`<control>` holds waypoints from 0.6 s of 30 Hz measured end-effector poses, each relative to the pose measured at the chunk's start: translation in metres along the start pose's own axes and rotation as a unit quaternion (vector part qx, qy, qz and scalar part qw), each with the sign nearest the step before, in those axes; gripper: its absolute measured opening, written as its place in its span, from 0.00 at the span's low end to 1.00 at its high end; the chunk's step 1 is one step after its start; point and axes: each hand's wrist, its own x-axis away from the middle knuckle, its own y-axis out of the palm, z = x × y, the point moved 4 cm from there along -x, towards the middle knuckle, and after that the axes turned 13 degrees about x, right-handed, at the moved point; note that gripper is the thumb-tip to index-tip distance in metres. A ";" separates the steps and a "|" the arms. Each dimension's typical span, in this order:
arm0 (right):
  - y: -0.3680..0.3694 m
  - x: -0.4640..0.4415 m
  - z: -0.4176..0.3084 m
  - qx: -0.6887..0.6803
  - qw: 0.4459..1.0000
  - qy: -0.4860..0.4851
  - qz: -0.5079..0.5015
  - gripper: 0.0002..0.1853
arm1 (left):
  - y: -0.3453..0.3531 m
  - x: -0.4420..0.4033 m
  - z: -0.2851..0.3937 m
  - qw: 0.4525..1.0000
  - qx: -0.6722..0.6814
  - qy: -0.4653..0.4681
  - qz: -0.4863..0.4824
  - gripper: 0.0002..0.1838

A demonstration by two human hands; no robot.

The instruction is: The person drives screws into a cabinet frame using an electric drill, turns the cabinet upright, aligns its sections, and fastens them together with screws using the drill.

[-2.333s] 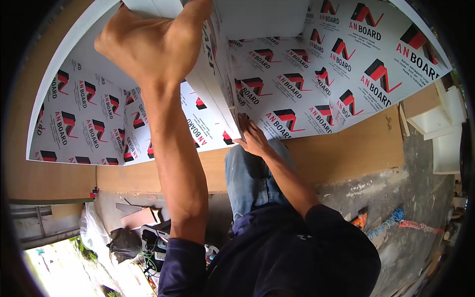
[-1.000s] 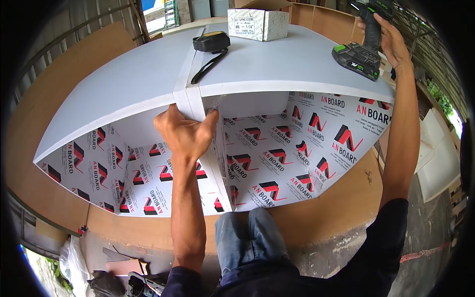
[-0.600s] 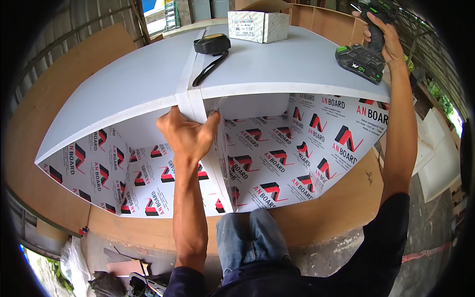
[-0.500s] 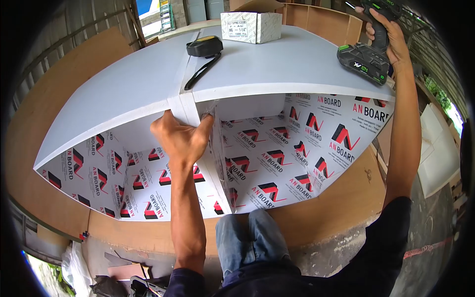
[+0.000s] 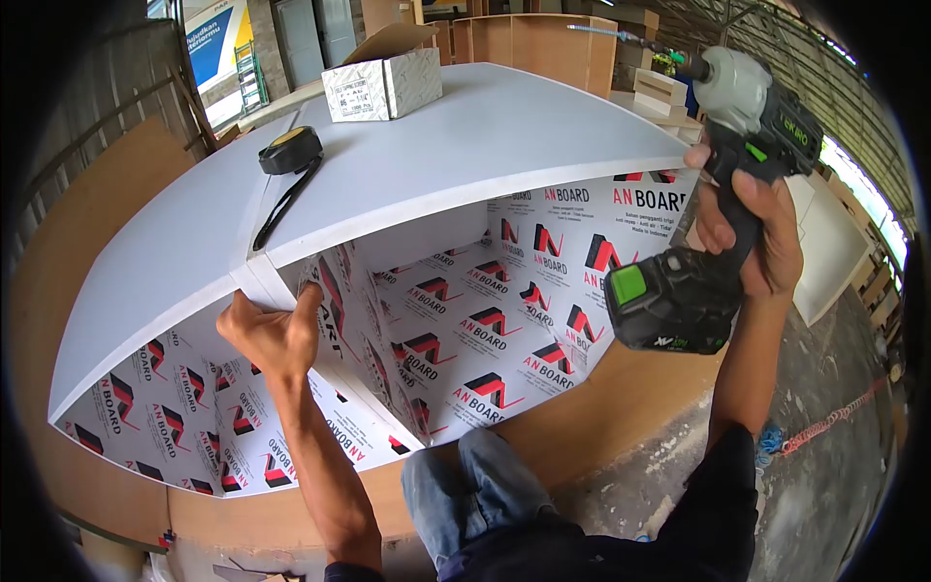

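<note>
My left hand [image 5: 274,335] is closed around the upper front end of the upright divider [image 5: 370,403], just below the white cabinet's top panel [image 5: 427,145]. Its thumb lies on the right face, and the fingertips are partly hidden. Raised at the right, my right hand [image 5: 766,233] grips a cordless drill [image 5: 742,92] by its handle. A long, thin bit [image 5: 606,32] points left from the chuck, above the cabinet and touching nothing. On the top panel, near the divider's line, lies a black tape measure [image 5: 291,150] with its strap toward me.
A carton of self-tapping screws [image 5: 383,87] stands open farther back on the top panel. Beneath the cabinet is a brown board [image 5: 543,412]. Wooden cabinets [image 5: 543,48] stand behind, and a coiled red hose [image 5: 829,427] lies on the concrete floor at right.
The drill has come down closer to the camera, its bit now fully visible and pointing left. My view has turned right, shifting the cabinet leftward. My left hand keeps its hold on the divider.
</note>
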 end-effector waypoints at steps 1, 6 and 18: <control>0.008 0.012 0.008 -0.013 1.000 0.006 0.004 0.28 | 0.000 0.000 0.000 1.000 0.000 0.006 0.000 0.17; 0.055 0.057 0.053 -0.098 0.992 0.076 -0.020 0.30 | -0.002 0.000 -0.005 0.999 -0.011 0.030 0.008 0.14; 0.167 0.041 0.124 -0.240 0.948 0.171 -0.118 0.23 | -0.003 -0.001 0.000 1.000 -0.009 0.016 -0.012 0.14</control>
